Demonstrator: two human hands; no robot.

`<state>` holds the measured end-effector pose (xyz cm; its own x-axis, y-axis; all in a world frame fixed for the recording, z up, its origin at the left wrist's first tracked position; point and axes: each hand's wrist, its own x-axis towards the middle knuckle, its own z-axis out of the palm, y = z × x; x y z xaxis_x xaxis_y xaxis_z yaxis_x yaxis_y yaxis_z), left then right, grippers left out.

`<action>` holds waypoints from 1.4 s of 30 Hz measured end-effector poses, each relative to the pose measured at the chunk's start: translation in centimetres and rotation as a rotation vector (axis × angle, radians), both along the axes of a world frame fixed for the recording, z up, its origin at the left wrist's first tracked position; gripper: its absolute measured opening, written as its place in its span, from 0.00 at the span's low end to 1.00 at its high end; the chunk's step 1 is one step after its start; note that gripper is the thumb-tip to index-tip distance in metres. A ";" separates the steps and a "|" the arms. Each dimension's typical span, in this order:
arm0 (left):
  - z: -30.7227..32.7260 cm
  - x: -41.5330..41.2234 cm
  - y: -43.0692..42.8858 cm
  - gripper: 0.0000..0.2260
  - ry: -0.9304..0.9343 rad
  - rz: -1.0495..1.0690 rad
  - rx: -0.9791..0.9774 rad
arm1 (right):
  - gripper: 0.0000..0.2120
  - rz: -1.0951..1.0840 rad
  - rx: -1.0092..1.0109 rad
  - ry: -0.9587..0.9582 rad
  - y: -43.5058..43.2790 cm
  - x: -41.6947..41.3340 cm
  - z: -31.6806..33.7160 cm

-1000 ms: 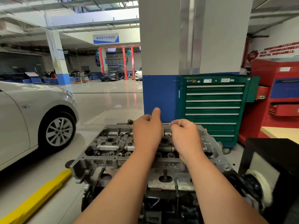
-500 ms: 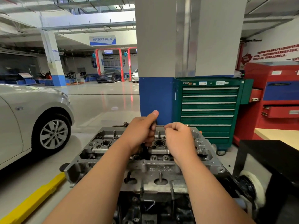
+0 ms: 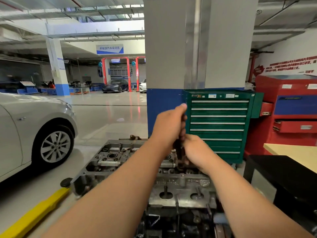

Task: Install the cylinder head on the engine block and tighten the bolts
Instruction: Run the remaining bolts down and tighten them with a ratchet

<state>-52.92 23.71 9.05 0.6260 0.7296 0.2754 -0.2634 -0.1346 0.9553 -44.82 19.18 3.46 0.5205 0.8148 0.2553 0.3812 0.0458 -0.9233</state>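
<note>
On the workshop floor the cylinder head sits on the engine block, a dark tool upright over its middle, left hand clenched round the top, right hand clenched round it just below, nearer the head.

The left hand and right hand hide most of a dark tool.

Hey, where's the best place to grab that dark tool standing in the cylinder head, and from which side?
Probably its upper end, from the left, with a fist wrapped round it, as the left hand does. The tool stands roughly upright, so a side-on wrap suits. The right hand holds its lower part just above the cylinder head.
</note>
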 end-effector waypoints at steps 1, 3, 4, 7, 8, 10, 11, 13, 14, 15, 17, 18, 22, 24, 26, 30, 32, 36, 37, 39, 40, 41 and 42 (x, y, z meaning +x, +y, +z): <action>-0.8 0.4 0.0 0.17 0.009 0.007 0.028 | 0.15 0.023 -0.062 -0.093 -0.8 0.5 0.2; -1.9 1.2 0.1 0.17 0.039 0.067 0.133 | 0.13 0.058 -0.166 -0.185 -2.0 1.1 -0.1; -2.3 1.5 0.2 0.17 0.051 0.090 0.184 | 0.11 0.059 -0.185 -0.234 -2.4 1.3 -0.5; -3.3 1.9 0.3 0.18 0.040 0.090 0.189 | 0.12 0.089 -0.155 -0.299 -3.0 1.3 -1.3; -3.4 1.9 0.5 0.19 0.053 0.089 0.200 | 0.12 0.106 -0.149 -0.310 -3.0 1.4 -1.3; -3.5 1.9 0.7 0.18 0.103 0.093 0.265 | 0.12 0.119 -0.157 -0.319 -3.0 1.6 -1.2; -3.6 1.9 0.7 0.18 0.111 0.093 0.287 | 0.12 0.118 -0.159 -0.310 -3.0 1.7 -1.2; -4.1 2.3 0.9 0.16 0.115 0.123 0.348 | 0.10 0.088 -0.156 -0.301 -3.0 1.7 -1.4; -4.6 2.5 1.0 0.13 0.109 0.151 0.386 | 0.08 0.059 -0.148 -0.309 -3.0 1.8 -1.5; -5.1 2.4 1.0 0.09 0.102 0.173 0.422 | 0.07 0.026 -0.137 -0.327 -3.0 1.7 -1.6; -6.2 2.1 1.3 0.07 0.099 0.204 0.462 | 0.06 -0.028 -0.111 -0.370 -2.9 1.6 -1.9; -6.7 1.9 1.7 0.09 0.090 0.222 0.467 | 0.07 -0.045 -0.101 -0.376 -2.6 1.6 -2.2; -7.6 0.9 2.7 0.16 0.015 0.216 0.413 | 0.03 -0.046 -0.112 -0.383 -2.5 1.5 -2.4; -7.5 0.6 2.5 0.17 0.023 0.136 0.416 | 0.04 0.054 -0.085 -0.306 -2.7 1.7 -2.1; -7.4 0.4 2.2 0.15 0.042 0.069 0.429 | 0.05 0.114 -0.104 -0.218 -3.0 2.0 -1.8; -7.4 0.2 2.1 0.12 0.118 0.052 0.450 | 0.06 0.108 -0.095 -0.182 -2.6 2.2 -1.9; -7.8 0.2 2.0 0.10 0.107 0.099 0.420 | 0.06 0.118 -0.062 -0.161 -2.2 2.3 -2.1; -7.8 -0.1 1.8 0.10 0.072 0.102 0.363 | 0.11 0.069 -0.078 -0.248 -2.1 1.9 -1.9; -7.7 -0.2 1.8 0.09 0.068 0.085 0.356 | 0.11 0.097 -0.076 -0.221 -2.2 1.7 -1.8; -7.6 -0.5 1.7 0.08 0.078 0.077 0.388 | 0.10 0.153 -0.077 -0.138 -2.1 2.0 -1.6; -7.6 -0.6 1.7 0.08 0.093 0.094 0.411 | 0.09 0.167 -0.089 -0.124 -1.9 2.4 -1.5; -7.7 -0.6 1.6 0.08 0.112 0.108 0.427 | 0.08 0.178 -0.104 -0.134 -1.9 2.6 -1.4; -7.7 -0.5 1.5 0.09 0.132 0.109 0.431 | 0.07 0.185 -0.094 -0.155 -2.0 2.8 -1.5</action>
